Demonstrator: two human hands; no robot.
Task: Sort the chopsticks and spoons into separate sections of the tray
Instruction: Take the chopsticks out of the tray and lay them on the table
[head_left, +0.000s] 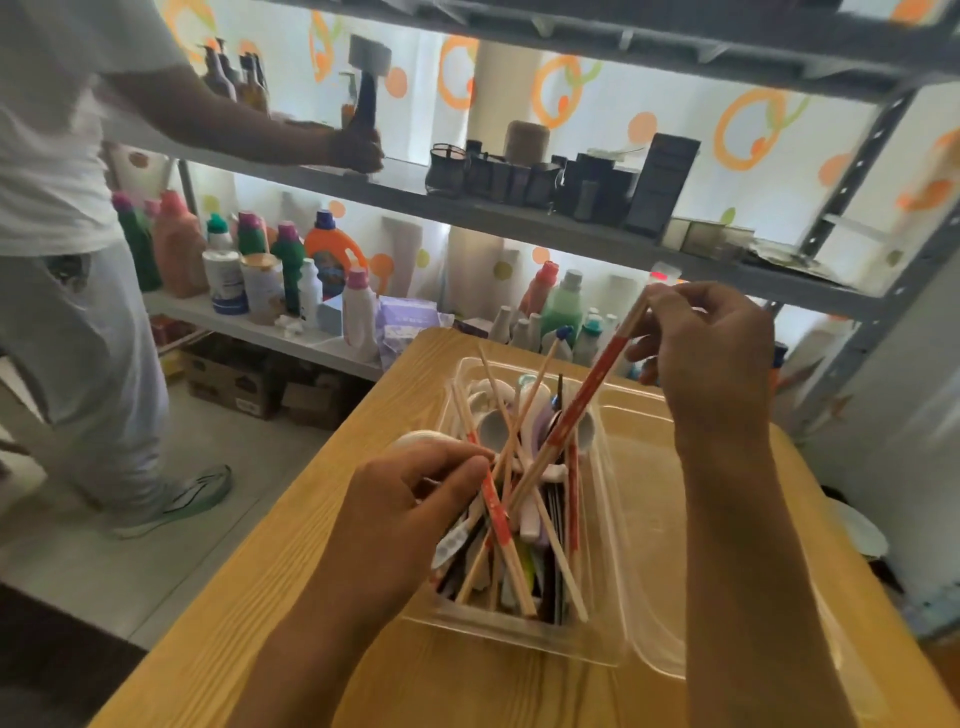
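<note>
Head view: my right hand (711, 353) pinches a chopstick (582, 405) lifted above the tray (644, 639); left fingers (457, 467) grip chopsticks (493, 512); right section bare.

Surface: a light wooden table (249, 613) with visible grain, rounded at its far corner.
On it: a clear plastic tray (644, 613) — split into long sections.
Tray position: toward the table's far right side — its near edge well back from the table's front.
</note>
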